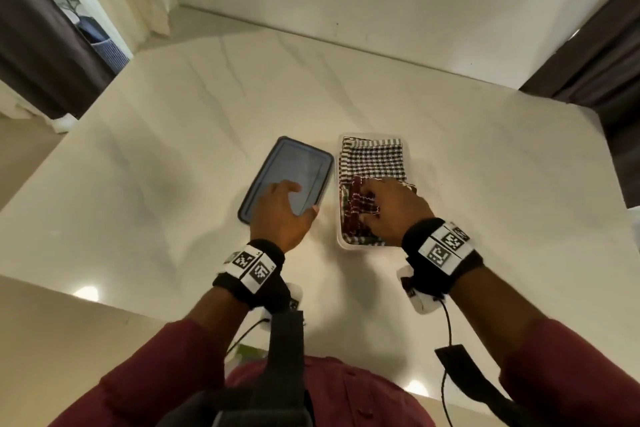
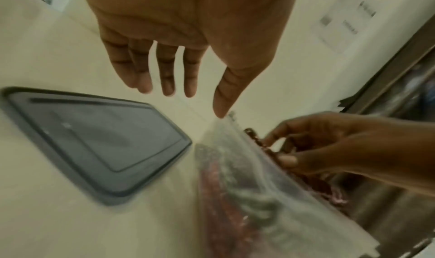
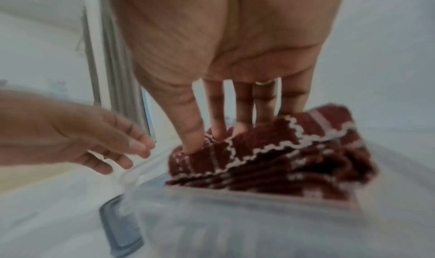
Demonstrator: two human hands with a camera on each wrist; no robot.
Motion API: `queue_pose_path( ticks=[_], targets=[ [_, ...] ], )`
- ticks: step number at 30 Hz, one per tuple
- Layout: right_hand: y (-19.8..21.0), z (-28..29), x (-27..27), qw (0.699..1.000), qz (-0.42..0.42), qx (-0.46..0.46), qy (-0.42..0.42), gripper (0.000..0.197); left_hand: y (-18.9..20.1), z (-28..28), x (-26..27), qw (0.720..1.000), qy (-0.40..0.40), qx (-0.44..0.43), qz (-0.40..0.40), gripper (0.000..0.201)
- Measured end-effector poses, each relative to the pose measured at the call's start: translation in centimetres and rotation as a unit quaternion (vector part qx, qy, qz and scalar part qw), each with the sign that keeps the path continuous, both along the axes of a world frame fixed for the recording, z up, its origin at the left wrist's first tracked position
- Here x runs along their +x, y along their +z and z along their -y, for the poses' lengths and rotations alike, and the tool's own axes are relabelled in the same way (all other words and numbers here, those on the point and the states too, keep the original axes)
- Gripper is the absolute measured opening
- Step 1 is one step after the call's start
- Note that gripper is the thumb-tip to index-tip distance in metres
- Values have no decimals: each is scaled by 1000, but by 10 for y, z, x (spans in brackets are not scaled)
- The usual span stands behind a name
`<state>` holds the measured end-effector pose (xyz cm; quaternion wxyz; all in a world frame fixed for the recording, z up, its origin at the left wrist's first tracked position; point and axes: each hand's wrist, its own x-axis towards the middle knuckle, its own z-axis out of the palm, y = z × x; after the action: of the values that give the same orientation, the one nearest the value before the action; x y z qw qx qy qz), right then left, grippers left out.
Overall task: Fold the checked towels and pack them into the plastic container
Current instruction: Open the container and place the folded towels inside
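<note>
A clear plastic container (image 1: 340,242) stands on the table right of centre. Its far half holds a folded black-and-white checked towel (image 1: 372,158). A dark red checked towel (image 1: 360,206) lies bunched in the near half. My right hand (image 1: 370,204) presses down on the red towel (image 3: 270,150) with straight fingers (image 3: 217,113) and the thumb, inside the container wall (image 3: 235,215). My left hand (image 1: 298,198) hovers open over the near end of the blue-grey lid (image 1: 287,170), holding nothing; its fingers (image 2: 164,75) hang straight above the table beside the lid (image 2: 94,141) and the container (image 2: 247,187).
The lid lies flat just left of the container on a pale marble-look table (image 1: 173,149). Walls stand behind the table, dark curtains (image 1: 41,55) at the far left and far right. The table's near edge runs close to my body.
</note>
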<state>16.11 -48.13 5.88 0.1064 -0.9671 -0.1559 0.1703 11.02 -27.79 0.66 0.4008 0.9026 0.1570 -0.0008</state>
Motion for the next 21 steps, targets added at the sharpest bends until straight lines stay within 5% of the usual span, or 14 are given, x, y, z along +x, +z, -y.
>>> queue_pose_path(
  ticks=[4, 6, 10, 13, 16, 18, 21],
  targets=[
    [-30, 7, -16, 994, -106, -7, 21, 51, -38, -15, 14, 967, -6, 143, -209, 123],
    [-32, 11, -17, 994, -110, 25, 15, 48, -48, -17, 20, 948, -16, 178, -261, 142],
    [-25, 28, -19, 981, -58, 179, -51, 27, -50, -21, 26, 939, -19, 170, -297, 148],
    [-17, 38, -22, 937, 1, 326, -128, 16, -36, -25, 30, 945, -2, 175, -277, 143],
    [-5, 43, -21, 900, 42, 398, -172, 14, -11, -37, 34, 968, 50, 89, -231, 136],
    [3, 45, -17, 880, 39, 432, -193, 14, 9, -40, 35, 990, 73, -31, -119, 130],
    [16, 40, -10, 861, -32, 474, -185, 50, 55, -18, 30, 951, -11, -308, 29, 98]
  ],
)
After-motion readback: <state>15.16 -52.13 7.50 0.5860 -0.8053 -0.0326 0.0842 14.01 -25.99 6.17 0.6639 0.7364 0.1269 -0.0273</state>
